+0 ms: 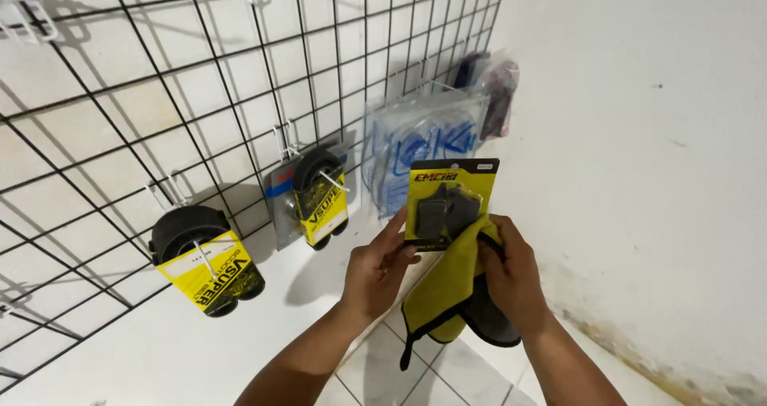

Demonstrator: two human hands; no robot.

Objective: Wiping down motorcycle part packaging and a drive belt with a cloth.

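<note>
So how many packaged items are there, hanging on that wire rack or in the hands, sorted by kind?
Black belts with yellow sleeves: 2, one at and one at
Clear plastic bags: 2, a larger one and a smaller one
Yellow-and-black carded packs: 1, held by the left hand
Total: 5
The right hand holds a yellow cloth, not counted.

Blister pack [449,202] yellow-black; cloth [447,286] yellow (black trim); wire grid [240,78] black; wall [639,174] white.
</note>
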